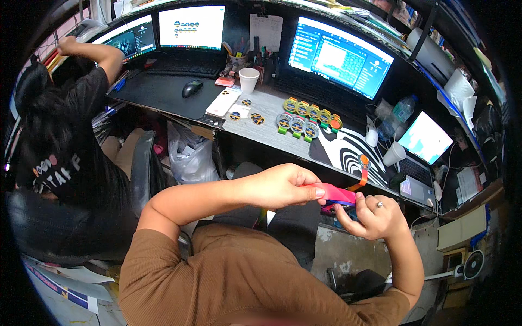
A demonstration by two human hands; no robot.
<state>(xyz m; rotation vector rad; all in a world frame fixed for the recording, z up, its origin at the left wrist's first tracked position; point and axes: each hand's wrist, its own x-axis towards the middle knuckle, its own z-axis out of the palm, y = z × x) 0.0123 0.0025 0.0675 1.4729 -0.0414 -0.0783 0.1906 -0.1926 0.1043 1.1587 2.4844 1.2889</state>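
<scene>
We've got a flat pink-and-blue ribbon [338,194] pinched, left hand [292,185] and right hand [376,218]. Round gold-and-silver medals [297,125] sit at its eleven o'clock.

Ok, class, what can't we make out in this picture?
In the head view:
pink band: gripped parts, covered by the left hand and right hand
dark round discs: fine design, too small
plastic bag: exact contents, blurred through its film
banner: remainder, cut off by the fisheye rim
</scene>
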